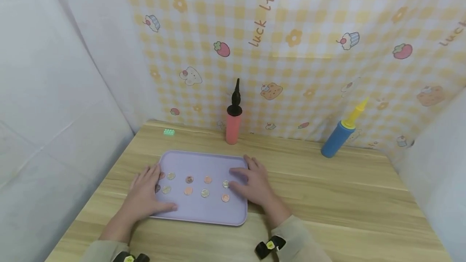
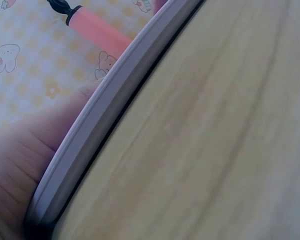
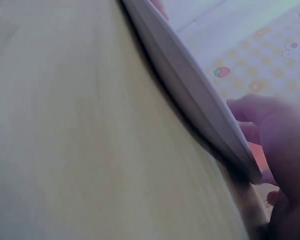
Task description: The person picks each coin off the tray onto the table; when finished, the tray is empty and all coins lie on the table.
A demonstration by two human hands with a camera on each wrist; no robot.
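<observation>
A lilac tray (image 1: 204,209) lies flat on the wooden table (image 1: 327,197), with several copper and silver coins (image 1: 205,193) in two rows on it. My left hand (image 1: 145,191) rests over the tray's left edge, fingers spread flat and thumb on the tray floor near the front. My right hand (image 1: 251,183) lies over the right edge, fingers stretched toward the nearest coins. The left wrist view shows the tray rim (image 2: 105,115) against my palm (image 2: 20,160). In the right wrist view the tray rim (image 3: 190,90) runs beside my fingers (image 3: 280,135).
A pink balloon pump (image 1: 233,124) with a black nozzle stands upright behind the tray. A blue and yellow pump (image 1: 338,134) leans at the back right. A small green brick (image 1: 169,132) lies at the back left. Cloth walls close in three sides.
</observation>
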